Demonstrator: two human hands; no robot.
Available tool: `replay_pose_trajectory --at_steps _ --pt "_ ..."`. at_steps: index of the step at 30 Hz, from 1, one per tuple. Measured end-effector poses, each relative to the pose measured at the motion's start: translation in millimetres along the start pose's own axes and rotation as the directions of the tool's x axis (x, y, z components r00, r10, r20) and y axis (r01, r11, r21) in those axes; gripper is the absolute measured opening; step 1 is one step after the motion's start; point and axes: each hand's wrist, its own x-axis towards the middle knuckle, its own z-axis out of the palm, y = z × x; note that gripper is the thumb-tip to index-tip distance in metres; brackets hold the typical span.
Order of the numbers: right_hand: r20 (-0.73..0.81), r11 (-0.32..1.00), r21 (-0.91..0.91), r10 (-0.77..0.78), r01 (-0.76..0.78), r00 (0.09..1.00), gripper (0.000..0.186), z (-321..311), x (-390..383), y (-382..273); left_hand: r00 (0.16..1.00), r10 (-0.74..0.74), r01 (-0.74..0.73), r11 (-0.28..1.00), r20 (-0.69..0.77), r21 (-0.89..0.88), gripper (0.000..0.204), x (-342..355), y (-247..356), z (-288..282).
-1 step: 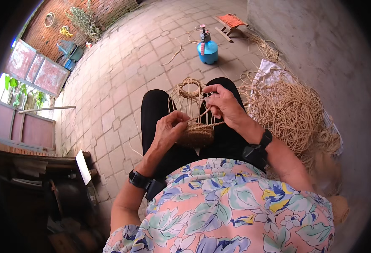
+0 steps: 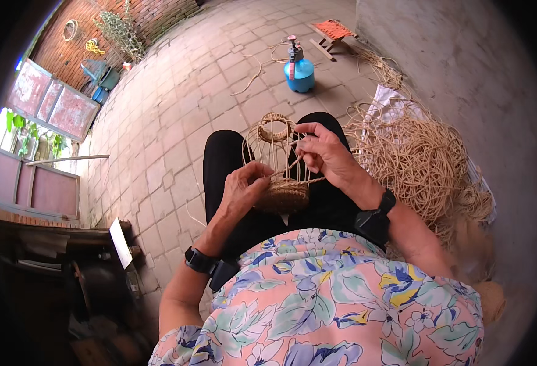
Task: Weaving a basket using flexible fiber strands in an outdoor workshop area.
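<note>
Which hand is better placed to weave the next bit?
Probably the right hand: it's up at the open side of the basket, while the left hand seems busy steadying the woven end.

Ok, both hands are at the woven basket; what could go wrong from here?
The woven basket sits in the lap, so it might tilt if the left fingers ease off. Its thin upright strands could bend or tangle near the right fingers. The loose cord pile looks jumbled, so cord drawn from it might snag.
</note>
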Motion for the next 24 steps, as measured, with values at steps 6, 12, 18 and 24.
replay_pose_trajectory --at_steps 6,12,18,24 --pt "0.079 0.989 -0.066 0.138 -0.133 0.987 0.030 -43 -34 18 0.992 0.122 -0.122 0.992 0.016 0.034 0.019 -4 3 -11" --pt "-0.086 0.980 -0.139 0.135 -0.146 0.987 0.022 -74 -40 16 0.963 0.251 -0.222 0.945 -0.098 0.240 0.018 9 34 -1" --pt "-0.193 0.966 -0.256 -0.076 0.025 0.978 0.011 -66 9 9 0.991 -0.030 0.002 0.978 0.128 0.209 0.025 32 38 3" --pt "-0.195 0.909 -0.409 -0.175 0.083 0.965 0.013 -38 54 24 0.989 -0.120 0.102 0.978 -0.091 -0.182 0.019 24 21 12"
